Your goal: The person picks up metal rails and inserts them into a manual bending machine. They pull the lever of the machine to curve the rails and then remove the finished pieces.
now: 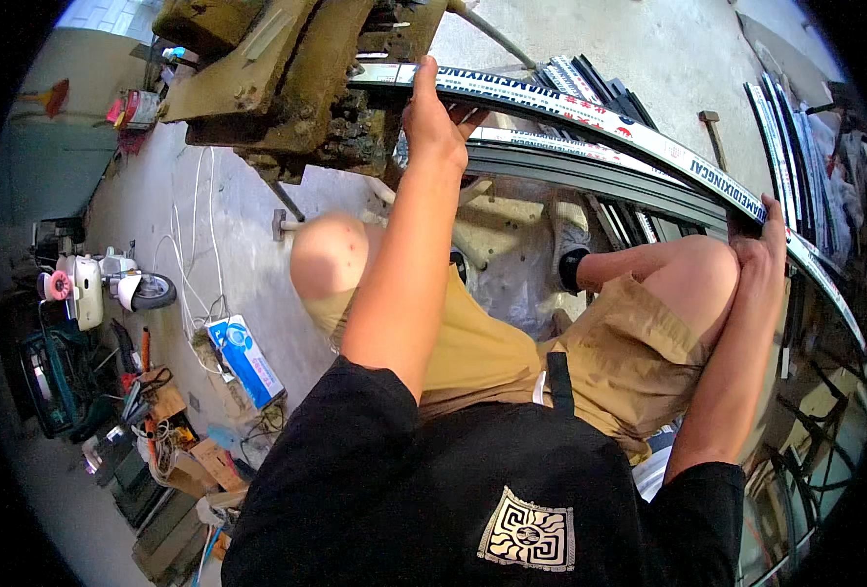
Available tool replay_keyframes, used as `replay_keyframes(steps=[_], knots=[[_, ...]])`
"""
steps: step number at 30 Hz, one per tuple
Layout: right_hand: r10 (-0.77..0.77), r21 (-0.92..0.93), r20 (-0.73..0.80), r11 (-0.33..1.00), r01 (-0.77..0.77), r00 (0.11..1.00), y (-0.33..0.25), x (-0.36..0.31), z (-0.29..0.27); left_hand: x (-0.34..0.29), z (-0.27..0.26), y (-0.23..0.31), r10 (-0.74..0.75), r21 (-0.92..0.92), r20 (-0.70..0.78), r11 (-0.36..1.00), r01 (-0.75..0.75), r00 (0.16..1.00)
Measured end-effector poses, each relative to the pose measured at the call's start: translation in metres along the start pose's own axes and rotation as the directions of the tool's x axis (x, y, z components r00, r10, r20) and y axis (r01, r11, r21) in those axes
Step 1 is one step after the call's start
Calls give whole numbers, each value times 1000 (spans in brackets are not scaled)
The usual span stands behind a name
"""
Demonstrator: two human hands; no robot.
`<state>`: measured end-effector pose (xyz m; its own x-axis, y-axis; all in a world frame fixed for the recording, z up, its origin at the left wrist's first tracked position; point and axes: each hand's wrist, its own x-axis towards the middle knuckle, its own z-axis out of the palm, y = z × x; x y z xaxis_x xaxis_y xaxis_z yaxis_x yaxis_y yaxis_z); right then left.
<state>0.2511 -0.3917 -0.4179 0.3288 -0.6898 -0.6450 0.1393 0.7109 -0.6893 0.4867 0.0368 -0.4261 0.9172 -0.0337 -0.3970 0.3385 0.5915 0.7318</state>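
Observation:
A long metal profile with white printed film crosses in front of me, bending toward the right rim. Its left end lies against a rusty, greasy machine. My left hand is closed around the profile close to the machine, thumb up along its near face. Farther right, my right hand grips the same bar beside my knee, its fingers partly hidden underneath. Just below this bar, more grey profiles lie side by side, reaching from near the machine to my right knee.
Bundles of profiles lean at the far right, near a hammer-like tool. On the left floor are white cables, a blue-and-white box, a toy-like scooter and cluttered tools.

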Motion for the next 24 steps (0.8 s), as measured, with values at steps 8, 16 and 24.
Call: replay_keyframes(steps=[8, 16, 24], knots=[[0, -13, 15, 1000, 0, 1000, -4, 19, -10, 1, -2, 1, -8, 6, 35, 1000, 8, 999], [-20, -14, -20, 1000, 19, 1000, -1, 13, -5, 7, -5, -2, -9, -10, 37, 1000, 9, 999], [-69, -7, 18, 998, 69, 997, 2, 9, -4, 1, -3, 4, -8, 3, 43, 1000, 8, 999]])
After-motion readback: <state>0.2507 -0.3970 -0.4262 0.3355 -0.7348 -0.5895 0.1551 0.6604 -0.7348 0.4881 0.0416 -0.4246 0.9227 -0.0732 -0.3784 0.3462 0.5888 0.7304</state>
